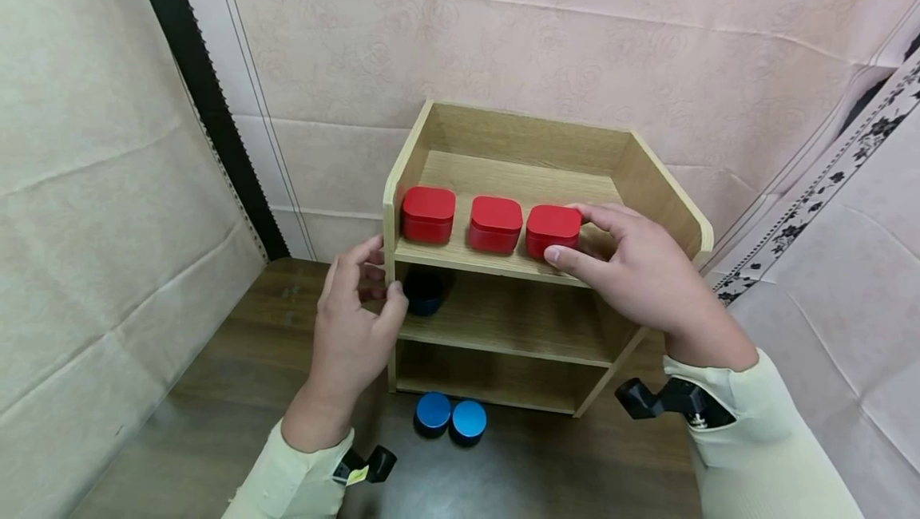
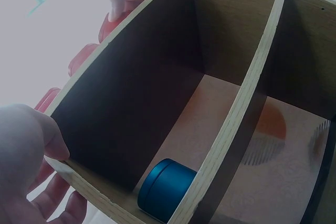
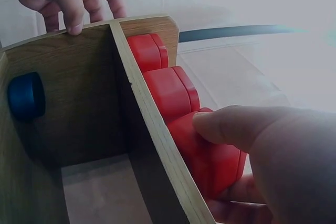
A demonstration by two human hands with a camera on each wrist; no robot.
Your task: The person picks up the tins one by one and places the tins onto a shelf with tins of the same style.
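In the head view my right hand (image 1: 643, 271) pinches the rightmost red lidded box (image 1: 553, 225) between thumb and fingers on the top tier of a small wooden shelf (image 1: 503, 315). To its left, a middle red box (image 1: 495, 225) and a left red box (image 1: 429, 215) complete a row along the front. My left hand (image 1: 354, 327) grips the shelf's left side panel, thumb on the front edge and fingers outside. Inside the middle tier, close to that panel, sits a round blue tin (image 2: 167, 188), shadowed in the head view.
Two round tins with blue lids (image 1: 433, 411) (image 1: 469, 419) stand side by side on the dark wooden table (image 1: 561, 471), before the shelf's bottom tier. Pale patterned cloth (image 1: 503, 40) hangs behind the shelf and along both sides.
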